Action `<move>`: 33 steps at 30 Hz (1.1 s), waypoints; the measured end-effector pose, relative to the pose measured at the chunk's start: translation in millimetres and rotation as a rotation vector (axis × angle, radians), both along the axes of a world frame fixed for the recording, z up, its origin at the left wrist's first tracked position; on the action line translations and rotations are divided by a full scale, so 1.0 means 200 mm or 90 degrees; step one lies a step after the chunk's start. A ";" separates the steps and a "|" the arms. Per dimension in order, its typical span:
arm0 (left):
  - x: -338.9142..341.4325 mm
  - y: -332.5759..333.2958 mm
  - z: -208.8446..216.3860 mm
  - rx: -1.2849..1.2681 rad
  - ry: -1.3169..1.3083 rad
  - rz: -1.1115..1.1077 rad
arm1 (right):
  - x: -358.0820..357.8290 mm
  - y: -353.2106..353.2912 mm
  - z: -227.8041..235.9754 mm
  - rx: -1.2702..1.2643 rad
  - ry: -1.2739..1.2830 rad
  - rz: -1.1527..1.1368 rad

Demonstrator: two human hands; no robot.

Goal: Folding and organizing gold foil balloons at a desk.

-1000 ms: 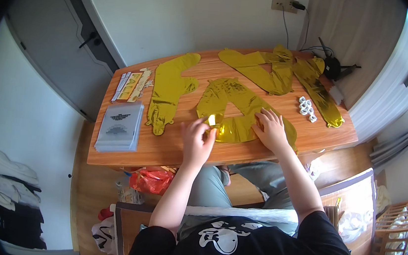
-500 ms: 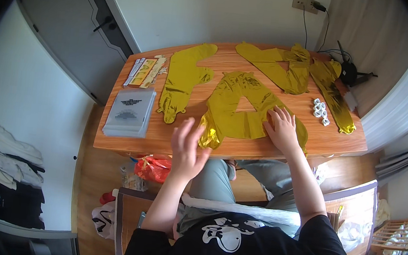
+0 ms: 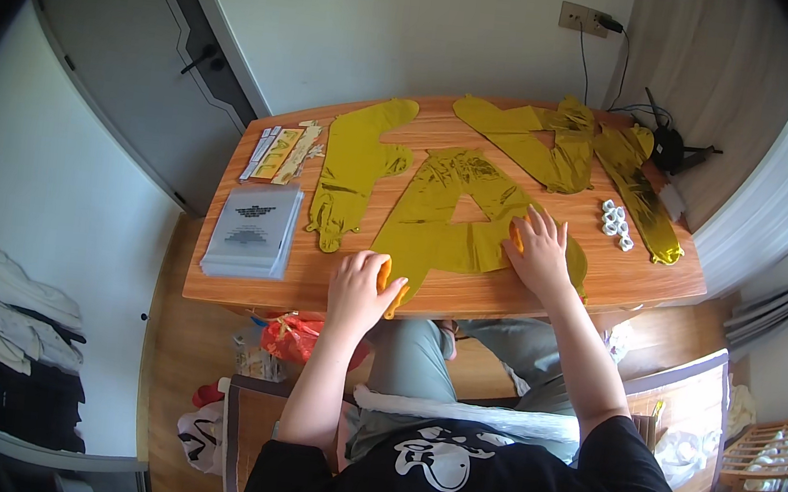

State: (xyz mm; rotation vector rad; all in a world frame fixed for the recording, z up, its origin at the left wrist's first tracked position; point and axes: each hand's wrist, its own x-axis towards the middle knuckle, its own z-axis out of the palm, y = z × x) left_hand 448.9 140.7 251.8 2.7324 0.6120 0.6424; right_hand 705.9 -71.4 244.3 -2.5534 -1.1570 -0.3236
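Note:
A flat gold foil balloon (image 3: 471,246) with a triangular hole in its middle lies in front of me on the wooden table (image 3: 333,278). My left hand (image 3: 359,288) rests at the near left leg of this balloon, its fingers bent down at the foil edge and the thumb spread apart. On the balloon's right side my right hand (image 3: 542,254) lies with fingers stretched out on the foil. Both hands mirror as orange patches in the shiny surface. Farther off lie more flat gold balloons: one at the left (image 3: 349,169), one at the back (image 3: 512,129), and a narrow one at the right (image 3: 644,195).
At the table's left are a stack of clear plastic sleeves (image 3: 251,231) and some paper packets (image 3: 279,154). Several small white rolls (image 3: 615,223) sit toward the right. A black router (image 3: 670,150) with cables stands at the back right corner. A red bag (image 3: 293,336) is below the near edge.
My left hand has come down from above the table onto the balloon's near left leg, which now lies smoother and flatter. My right hand stays on the foil. The view has shifted slightly.

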 end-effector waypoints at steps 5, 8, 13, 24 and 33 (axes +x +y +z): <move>-0.07 0.19 -0.07 -0.115 -0.251 0.059 | -0.10 0.09 0.07 0.108 -0.052 0.044; -0.11 0.29 -0.03 -0.025 -0.200 0.217 | -0.16 0.19 0.11 0.142 -0.057 0.176; -0.12 0.34 -0.07 0.062 -0.115 0.339 | -0.40 0.57 0.19 0.306 0.034 0.374; -0.09 0.37 -0.12 0.031 -0.121 0.315 | -0.54 1.28 0.00 0.067 0.143 0.507; -0.10 0.38 -0.16 0.033 -0.129 0.302 | -0.49 1.32 -0.06 0.072 0.152 0.549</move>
